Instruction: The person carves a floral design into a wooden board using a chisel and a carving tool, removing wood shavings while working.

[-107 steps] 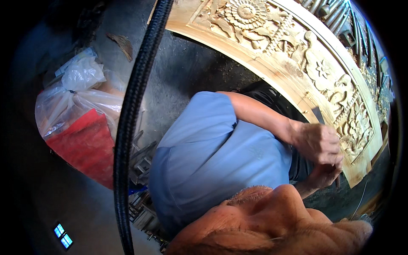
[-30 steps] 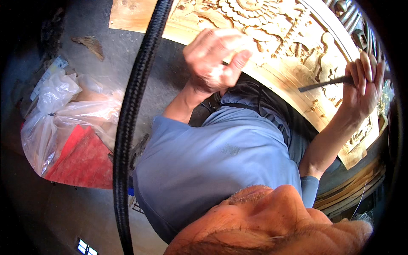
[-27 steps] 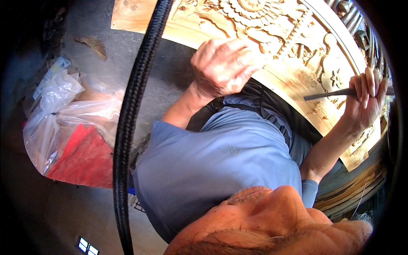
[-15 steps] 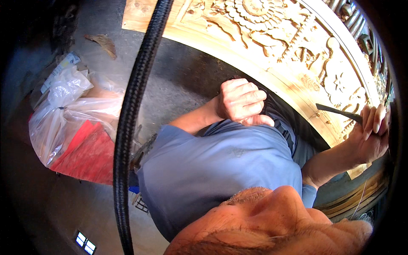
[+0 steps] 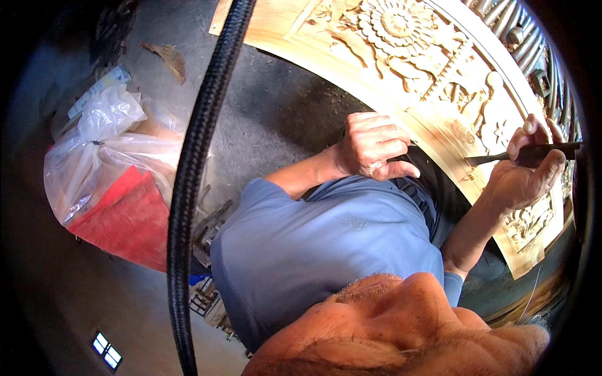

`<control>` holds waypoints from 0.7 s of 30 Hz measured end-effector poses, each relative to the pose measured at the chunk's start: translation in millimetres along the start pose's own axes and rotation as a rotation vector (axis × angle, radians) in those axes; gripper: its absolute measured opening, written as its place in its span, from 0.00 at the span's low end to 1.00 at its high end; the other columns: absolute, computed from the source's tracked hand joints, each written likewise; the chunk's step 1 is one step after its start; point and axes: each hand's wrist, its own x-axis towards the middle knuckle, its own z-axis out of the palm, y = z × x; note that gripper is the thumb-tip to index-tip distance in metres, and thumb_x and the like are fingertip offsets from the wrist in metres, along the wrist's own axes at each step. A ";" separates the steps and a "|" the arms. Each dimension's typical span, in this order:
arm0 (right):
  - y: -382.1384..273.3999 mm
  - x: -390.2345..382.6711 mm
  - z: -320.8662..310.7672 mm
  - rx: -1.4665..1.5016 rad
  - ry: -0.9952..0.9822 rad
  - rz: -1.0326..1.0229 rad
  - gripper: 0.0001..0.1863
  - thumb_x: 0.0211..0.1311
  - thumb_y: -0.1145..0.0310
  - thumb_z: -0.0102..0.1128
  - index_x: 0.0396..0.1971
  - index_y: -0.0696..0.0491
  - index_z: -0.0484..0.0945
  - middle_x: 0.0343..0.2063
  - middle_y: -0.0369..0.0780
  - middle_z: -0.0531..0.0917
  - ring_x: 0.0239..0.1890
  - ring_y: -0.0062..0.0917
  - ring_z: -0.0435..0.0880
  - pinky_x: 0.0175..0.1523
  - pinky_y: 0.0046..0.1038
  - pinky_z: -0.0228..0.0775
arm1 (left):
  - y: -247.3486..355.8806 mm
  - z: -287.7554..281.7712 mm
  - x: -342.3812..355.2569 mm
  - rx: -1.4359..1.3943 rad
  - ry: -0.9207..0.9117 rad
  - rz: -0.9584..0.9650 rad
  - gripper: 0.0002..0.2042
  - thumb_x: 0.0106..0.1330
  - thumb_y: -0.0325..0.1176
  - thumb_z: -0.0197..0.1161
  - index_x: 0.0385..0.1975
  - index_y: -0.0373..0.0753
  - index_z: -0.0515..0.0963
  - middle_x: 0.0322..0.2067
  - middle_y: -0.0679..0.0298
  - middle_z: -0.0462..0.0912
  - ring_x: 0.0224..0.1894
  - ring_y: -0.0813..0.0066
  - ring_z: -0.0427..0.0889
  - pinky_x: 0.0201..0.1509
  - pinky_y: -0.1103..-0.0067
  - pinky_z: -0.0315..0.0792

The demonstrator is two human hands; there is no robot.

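A carving chisel (image 5: 539,155) with a dark handle and a thin dark blade is in my right hand (image 5: 523,172). My fingers and thumb are closed around its handle. The blade points left, its tip over the plain border of a carved wooden panel (image 5: 448,135); whether it touches the wood I cannot tell. The pale panel bears a round flower, leaves and scrolls in relief. My left hand (image 5: 376,147) is a fist with the thumb stretched out, by the panel's near edge. The inside of that fist is hidden, so anything it holds does not show.
Several metal-shafted tools (image 5: 530,37) lie in a row beyond the panel. At the left are a knotted clear plastic bag (image 5: 110,119) and a red sheet (image 5: 128,219). A black braided cable (image 5: 191,169) crosses the view. A wood scrap (image 5: 166,59) lies on the grey surface.
My right hand has turned and shifted down and left in view, showing more of the chisel's handle. My left hand and the panel appear farther right as the view shifts.
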 end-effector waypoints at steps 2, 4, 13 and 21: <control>-1.1 1.2 -3.8 0.005 -0.067 0.015 0.28 0.85 0.47 0.54 0.54 0.62 0.79 0.32 0.46 0.85 0.19 0.18 0.69 0.24 0.17 0.57 | -0.7 2.3 -0.3 -0.006 -0.033 -0.006 0.23 0.65 0.55 0.78 0.22 0.41 0.81 0.28 0.65 0.88 0.29 0.67 0.88 0.31 0.75 0.79; -0.3 -0.4 -15.1 0.066 -0.112 0.020 0.24 0.86 0.48 0.53 0.45 0.57 0.77 0.30 0.45 0.83 0.20 0.17 0.68 0.26 0.18 0.57 | -2.7 5.1 0.9 -0.020 -0.037 -0.006 0.22 0.65 0.55 0.78 0.28 0.41 0.84 0.30 0.65 0.89 0.30 0.68 0.89 0.32 0.75 0.80; -15.7 -40.6 -45.8 0.267 -0.202 -0.162 0.47 0.76 0.21 0.24 0.24 0.53 0.69 0.26 0.46 0.79 0.26 0.32 0.71 0.34 0.36 0.64 | 27.9 42.0 26.4 -0.069 0.137 0.356 0.16 0.68 0.46 0.78 0.45 0.41 0.86 0.45 0.62 0.90 0.34 0.73 0.86 0.32 0.78 0.77; -37.1 -88.0 -56.9 -0.476 -0.154 -0.135 0.63 0.73 0.17 0.25 0.46 0.72 0.84 0.30 0.55 0.88 0.25 0.37 0.85 0.29 0.30 0.78 | 31.0 45.2 39.6 -0.097 0.051 0.329 0.17 0.67 0.34 0.73 0.55 0.40 0.83 0.35 0.66 0.87 0.30 0.76 0.87 0.29 0.79 0.78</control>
